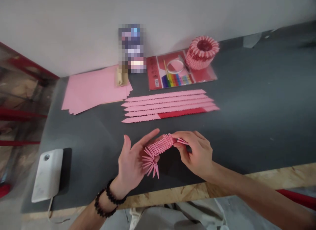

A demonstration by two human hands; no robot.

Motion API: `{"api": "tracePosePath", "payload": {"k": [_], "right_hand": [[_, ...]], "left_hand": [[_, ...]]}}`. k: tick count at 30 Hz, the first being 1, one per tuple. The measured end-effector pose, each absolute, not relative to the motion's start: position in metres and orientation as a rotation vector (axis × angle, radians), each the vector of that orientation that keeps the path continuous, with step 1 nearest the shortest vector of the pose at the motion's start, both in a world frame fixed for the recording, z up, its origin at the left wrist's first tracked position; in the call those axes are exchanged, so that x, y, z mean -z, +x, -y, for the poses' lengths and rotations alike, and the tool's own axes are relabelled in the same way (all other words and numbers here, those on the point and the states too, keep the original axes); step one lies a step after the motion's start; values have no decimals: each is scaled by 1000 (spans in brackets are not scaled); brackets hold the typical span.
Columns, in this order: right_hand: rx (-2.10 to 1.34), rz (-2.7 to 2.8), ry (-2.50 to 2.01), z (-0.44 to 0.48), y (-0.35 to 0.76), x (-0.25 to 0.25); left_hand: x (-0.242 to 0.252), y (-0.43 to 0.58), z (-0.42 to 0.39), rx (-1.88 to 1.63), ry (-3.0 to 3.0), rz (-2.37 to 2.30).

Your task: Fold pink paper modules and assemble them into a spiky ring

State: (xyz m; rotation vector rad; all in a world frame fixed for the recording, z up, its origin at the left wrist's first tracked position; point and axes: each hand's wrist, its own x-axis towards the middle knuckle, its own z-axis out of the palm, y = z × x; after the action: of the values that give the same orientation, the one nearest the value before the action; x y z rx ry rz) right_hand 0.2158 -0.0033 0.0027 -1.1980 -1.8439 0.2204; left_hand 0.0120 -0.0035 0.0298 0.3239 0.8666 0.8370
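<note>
A curved chain of pink folded paper pieces (160, 145) lies across my left hand (133, 167). Thumb and index finger of that hand are stretched out, while the other fingers curl under and around the chain, partly hidden by it. The chain's lower left end fans out loosely; toward the right its pieces sit tightly stacked. My right hand (196, 152) is closed in a pinch at the chain's right end, where pink folded pieces (182, 141) stick out between thumb and fingers. Beyond my hands, several flat interlocked paper strips (168, 106) lie in parallel, the nearest one partly red.
Pink paper sheets (91, 88) lie at the back left, with a small packet (120, 77) on top. A red flat package (154, 75) carries a tape roll (175, 66) and a pink-red paper vase (201, 53). A white power bank (48, 175) with a cable rests at the left edge.
</note>
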Motion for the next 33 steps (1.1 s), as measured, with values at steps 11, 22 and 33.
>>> {"api": "tracePosePath", "payload": {"k": [11, 22, 33], "right_hand": [[-131, 1819, -1400, -3, 220, 1], [-113, 1867, -1377, -4, 221, 5], [-384, 2018, -908, 1, 216, 8]], "left_hand": [[-10, 29, 28, -989, 810, -888], [-12, 24, 17, -896, 516, -822], [-9, 23, 19, -830, 609, -851]]}}
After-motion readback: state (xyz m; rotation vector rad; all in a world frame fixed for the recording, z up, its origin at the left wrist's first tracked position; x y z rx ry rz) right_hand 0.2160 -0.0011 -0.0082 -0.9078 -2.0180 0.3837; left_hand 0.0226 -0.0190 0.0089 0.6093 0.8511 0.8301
